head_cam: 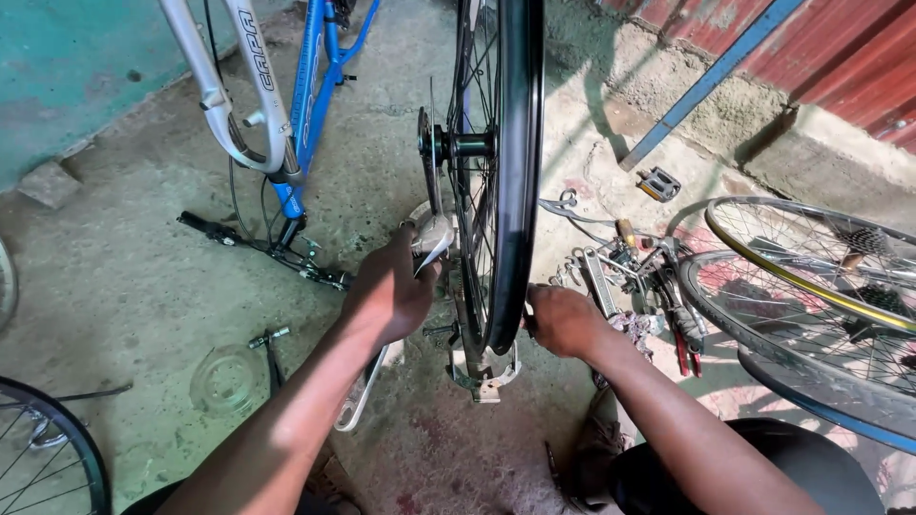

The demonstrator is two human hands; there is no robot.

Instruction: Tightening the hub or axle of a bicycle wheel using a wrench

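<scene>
left hand [389, 291] fingers curled gripping derailleur [431, 238]; right hand [563, 319] closed on rim [515, 191].

Dark lettered label [248, 36] on white bike frame [215, 86], top left.

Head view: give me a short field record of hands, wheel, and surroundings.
left hand: grips a crumpled silver-grey piece beside the spokes
right hand: fingers closed on the rim of the upright black spoked bicycle wheel
wheel support: small metal stand on the concrete floor
left side: blue and white bicycle frames
right side: pile of metal hand tools; two loose spoked wheels
</scene>
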